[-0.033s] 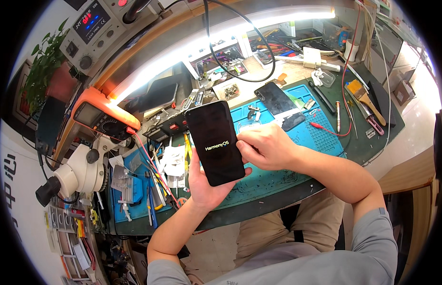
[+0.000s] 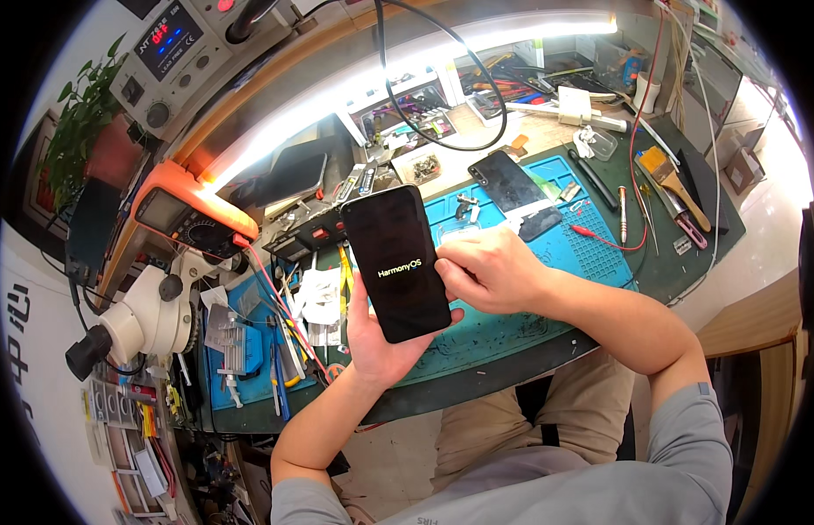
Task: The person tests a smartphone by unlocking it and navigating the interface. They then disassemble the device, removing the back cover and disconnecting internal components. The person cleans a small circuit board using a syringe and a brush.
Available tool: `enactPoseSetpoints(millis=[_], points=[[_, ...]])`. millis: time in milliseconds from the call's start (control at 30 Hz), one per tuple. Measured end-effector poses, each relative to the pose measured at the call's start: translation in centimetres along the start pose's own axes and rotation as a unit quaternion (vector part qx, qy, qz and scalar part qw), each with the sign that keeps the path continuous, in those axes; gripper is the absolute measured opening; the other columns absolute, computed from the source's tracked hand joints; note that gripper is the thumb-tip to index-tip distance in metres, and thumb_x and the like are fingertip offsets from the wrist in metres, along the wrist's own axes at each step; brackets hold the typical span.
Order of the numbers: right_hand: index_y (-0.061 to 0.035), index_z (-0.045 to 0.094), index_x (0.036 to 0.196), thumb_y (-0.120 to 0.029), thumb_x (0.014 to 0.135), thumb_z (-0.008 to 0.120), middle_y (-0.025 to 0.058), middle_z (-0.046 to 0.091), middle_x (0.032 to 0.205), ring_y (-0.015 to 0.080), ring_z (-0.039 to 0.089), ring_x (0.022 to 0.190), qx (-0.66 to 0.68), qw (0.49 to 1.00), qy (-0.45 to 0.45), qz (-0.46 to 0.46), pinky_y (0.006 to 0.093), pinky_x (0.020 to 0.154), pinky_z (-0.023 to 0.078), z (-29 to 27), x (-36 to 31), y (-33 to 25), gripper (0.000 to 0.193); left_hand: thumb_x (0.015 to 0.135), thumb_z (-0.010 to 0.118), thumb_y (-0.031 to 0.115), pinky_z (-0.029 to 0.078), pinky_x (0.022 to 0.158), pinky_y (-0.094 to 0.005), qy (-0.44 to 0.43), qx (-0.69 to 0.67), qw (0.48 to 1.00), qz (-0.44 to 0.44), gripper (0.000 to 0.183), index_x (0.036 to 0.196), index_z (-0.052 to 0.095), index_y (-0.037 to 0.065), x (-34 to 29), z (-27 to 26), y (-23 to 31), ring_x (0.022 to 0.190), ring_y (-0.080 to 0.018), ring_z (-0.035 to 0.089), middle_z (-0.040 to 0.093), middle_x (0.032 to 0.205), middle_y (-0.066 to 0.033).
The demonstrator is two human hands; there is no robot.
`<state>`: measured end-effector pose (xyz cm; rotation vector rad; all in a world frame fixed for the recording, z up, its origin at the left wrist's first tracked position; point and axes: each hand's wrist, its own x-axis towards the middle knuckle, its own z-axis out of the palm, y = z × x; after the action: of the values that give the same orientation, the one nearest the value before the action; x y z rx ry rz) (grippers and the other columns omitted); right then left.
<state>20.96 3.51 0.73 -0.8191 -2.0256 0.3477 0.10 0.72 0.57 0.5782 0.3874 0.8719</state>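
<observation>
My left hand (image 2: 382, 352) holds a black smartphone (image 2: 398, 302) from below, the thumb along its left edge and fingertips showing at its lower right. The screen faces up, dark except for a line of white lettering in the middle. My right hand (image 2: 490, 269) is closed at the phone's right edge, with thumb and curled forefinger against its side. What the other right fingers touch is hidden. Beyond the hands, a dark phone back panel (image 2: 510, 185) lies on the blue repair mat (image 2: 590, 249), near small metal parts (image 2: 466, 206).
An orange multimeter (image 2: 190, 210) and a white microscope (image 2: 144, 319) stand on the left. Pliers and tweezers crowd a blue holder (image 2: 249, 350). To the right lie a red probe lead (image 2: 590, 232), a screwdriver (image 2: 623, 217) and a brush (image 2: 674, 179). A black cable (image 2: 503, 87) loops overhead.
</observation>
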Motion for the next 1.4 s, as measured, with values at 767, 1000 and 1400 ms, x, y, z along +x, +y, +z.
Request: enactPoseSetpoints(millis=[767,1000,1400], points=[[-0.0058,0.062,0.076,-0.016,0.095,0.056,0.0085,0.065,0.069,0.0294,0.066,0.063,0.038,0.999,-0.017,0.028,0.0402,0.058,0.051,-0.6,0.2,-0.6,0.023,0.099,0.028,0.073,0.043,0.1,-0.0524,0.011,-0.005,1.0,0.005,0.078,0.144,0.05,0.013,0.0,0.5,-0.1,0.12,-0.0282,0.056,0.058,0.137,-0.0092],[0.0017,0.072,0.097,-0.018,0.105,0.043,0.0012,0.057,0.064,0.0068,0.052,0.056,0.121,0.96,0.178,0.181,0.0266,0.053,0.043,-1.4,1.0,0.9,0.036,0.099,0.022,0.074,0.043,0.105,-0.0547,-0.089,-0.102,0.99,0.025,0.088,0.151,0.041,0.006,0.1,-0.6,0.2,0.122,-0.0349,0.057,0.052,0.143,-0.0229],[-0.0026,0.069,0.088,-0.024,0.099,0.06,0.012,0.065,0.072,0.0309,0.065,0.064,0.035,0.997,0.073,0.007,0.0412,0.059,0.051,-0.2,0.4,0.5,0.026,0.099,0.025,0.074,0.042,0.105,-0.0558,-0.063,-0.072,0.995,0.019,0.084,0.149,0.044,0.009,0.0,-0.7,0.1,0.126,-0.0342,0.056,0.053,0.144,-0.0169]])
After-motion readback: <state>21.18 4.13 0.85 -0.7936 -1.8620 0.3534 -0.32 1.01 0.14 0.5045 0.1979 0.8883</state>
